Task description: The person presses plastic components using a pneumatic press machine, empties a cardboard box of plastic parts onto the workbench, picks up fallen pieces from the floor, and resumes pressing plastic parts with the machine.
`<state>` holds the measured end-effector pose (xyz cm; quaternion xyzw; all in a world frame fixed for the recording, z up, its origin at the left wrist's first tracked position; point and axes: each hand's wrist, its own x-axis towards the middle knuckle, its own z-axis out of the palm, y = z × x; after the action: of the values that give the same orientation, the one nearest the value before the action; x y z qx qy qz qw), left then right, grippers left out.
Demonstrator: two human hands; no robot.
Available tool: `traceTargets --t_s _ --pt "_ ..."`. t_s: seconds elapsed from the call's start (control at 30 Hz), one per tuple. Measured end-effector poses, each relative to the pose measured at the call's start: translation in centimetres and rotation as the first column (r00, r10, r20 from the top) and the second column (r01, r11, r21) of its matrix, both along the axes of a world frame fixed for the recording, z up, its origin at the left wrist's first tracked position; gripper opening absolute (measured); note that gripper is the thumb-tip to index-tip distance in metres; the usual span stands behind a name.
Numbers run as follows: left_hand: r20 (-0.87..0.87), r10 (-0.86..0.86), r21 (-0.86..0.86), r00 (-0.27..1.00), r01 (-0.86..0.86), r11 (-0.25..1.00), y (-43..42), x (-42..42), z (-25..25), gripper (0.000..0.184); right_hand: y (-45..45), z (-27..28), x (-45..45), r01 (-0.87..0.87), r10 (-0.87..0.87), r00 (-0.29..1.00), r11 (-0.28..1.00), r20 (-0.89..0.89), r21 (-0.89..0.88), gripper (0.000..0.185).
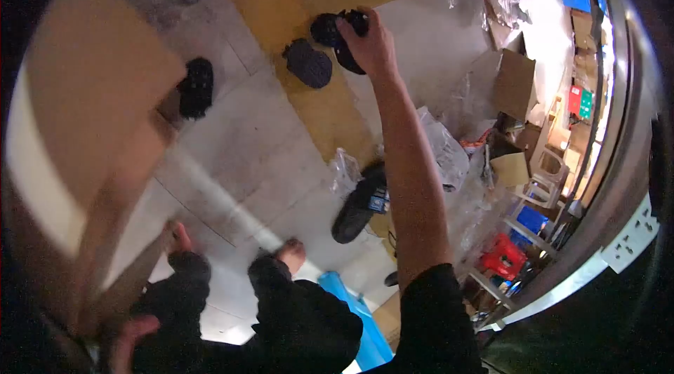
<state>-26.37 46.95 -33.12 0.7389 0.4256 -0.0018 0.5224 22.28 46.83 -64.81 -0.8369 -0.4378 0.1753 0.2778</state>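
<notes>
My right hand [370,44] reaches far forward, its fingers closed on a black shoe [347,59] over the floor. Just left of it is another black shoe [324,29], partly covered by the fingers. A dark grey shoe [309,65] lies sole up on the yellow floor stripe. Nearer to me, a black shoe [354,212] with a blue tag lies partly behind my right forearm. My left hand [137,335] is low at the lower left, dim and blurred, and its fingers cannot be made out.
A large cardboard box [91,86] fills the left side, with a black shoe [196,88] beside it. Clear plastic wrap [442,146] and an open carton [514,84] lie at the right. A red plastic item [503,256] and a blue object [358,321] are nearer. My bare feet show below.
</notes>
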Motion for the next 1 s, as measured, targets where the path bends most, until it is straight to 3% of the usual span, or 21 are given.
traceTargets --t_s 0.03,0.07,0.1,0.13,0.2,0.27,0.4,0.47,0.5,0.57,0.63,0.7,0.77,0.8,0.83,0.87,0.93,1.0 --pt "0.008 -0.156 -0.019 0.988 0.156 0.988 1.2 -0.4 -0.2 0.057 1.5 -0.2 0.6 -0.008 0.008 0.996 1.000 0.083 0.000 0.060" --pt "-0.067 -0.168 -0.073 0.984 0.163 0.984 1.3 -0.4 0.0 0.050 2.9 -0.7 1.2 -0.043 0.043 0.977 0.999 0.207 -0.004 0.061" --pt "-0.071 -0.189 -0.057 0.979 0.185 0.981 4.0 9.1 -4.6 0.050 4.5 -1.1 2.0 -0.020 0.017 0.978 1.000 0.206 0.013 0.061" --pt "-0.130 -0.119 -0.048 0.984 0.114 0.992 5.6 16.8 -9.0 0.049 6.1 -1.3 2.9 -0.024 0.038 0.975 0.997 0.221 -0.068 0.061" --pt "-0.243 0.040 -0.014 0.969 -0.045 0.999 4.0 19.9 -16.4 0.048 8.4 -1.3 3.9 -0.016 0.047 0.972 0.990 0.230 -0.137 0.061" --pt "-0.339 0.214 0.043 0.916 -0.212 0.976 -0.5 14.1 -23.1 0.047 10.5 -1.4 4.6 0.075 -0.023 0.951 0.984 0.308 -0.159 0.060" --pt "-0.466 0.541 0.174 0.700 -0.527 0.832 -12.3 -3.7 -35.7 0.045 13.2 -3.4 6.6 0.074 -0.002 0.951 0.973 0.308 -0.220 0.065" --pt "-0.504 0.681 0.252 0.532 -0.663 0.704 -15.4 -6.3 -37.8 0.044 14.1 -3.8 6.6 0.061 0.017 0.949 0.969 0.314 -0.238 0.076" --pt "-0.498 0.689 0.257 0.526 -0.669 0.697 -14.9 -6.0 -38.0 0.044 14.8 -3.9 6.7 0.054 0.022 0.949 0.972 0.315 -0.231 0.076" --pt "-0.339 0.919 0.333 0.200 -0.888 0.316 -13.5 -5.8 -37.9 0.043 15.5 -3.5 6.7 0.089 0.043 0.958 0.894 0.282 -0.438 0.084" --pt "-0.147 0.972 0.317 -0.181 -0.940 -0.126 -11.6 -5.2 -37.9 0.042 16.5 -3.4 7.2 0.078 0.047 0.965 0.888 0.257 -0.453 0.085" --pt "0.013 0.830 0.203 -0.558 -0.811 -0.549 -10.1 -4.0 -37.5 0.041 17.7 -3.3 7.7 0.094 0.045 0.968 0.848 0.247 -0.522 0.085" --pt "0.098 0.530 0.035 -0.842 -0.530 -0.848 -9.0 -2.6 -36.3 0.041 18.5 -6.3 9.5 0.067 0.022 0.983 0.883 0.183 -0.465 0.084" --pt "0.108 0.347 -0.057 -0.932 -0.354 -0.934 -8.4 -1.8 -35.5 0.040 19.2 -8.3 10.8 -0.024 0.281 0.905 0.784 0.320 -0.620 0.083" --pt "0.098 0.151 -0.143 -0.984 -0.164 -0.976 -7.8 -1.0 -34.4 0.040 19.4 -9.4 11.6 -0.062 0.534 0.753 0.638 0.383 -0.767 0.083" --pt "0.072 -0.052 -0.223 -0.996 0.035 -0.974 -7.3 -0.1 -33.0 0.040 19.1 -7.3 10.6 -0.062 0.534 0.756 0.634 0.379 -0.771 0.083" --pt "0.070 -0.119 -0.202 -0.990 0.103 -0.974 -6.6 -0.2 -30.3 0.040 18.6 -0.4 7.3 -0.115 0.318 0.940 0.638 0.125 -0.762 0.077" --pt "0.058 -0.241 -0.181 -0.969 0.227 -0.957 -5.5 0.1 -27.7 0.040 17.7 -4.0 8.1 -0.041 0.251 0.953 0.668 0.172 -0.743 0.076"
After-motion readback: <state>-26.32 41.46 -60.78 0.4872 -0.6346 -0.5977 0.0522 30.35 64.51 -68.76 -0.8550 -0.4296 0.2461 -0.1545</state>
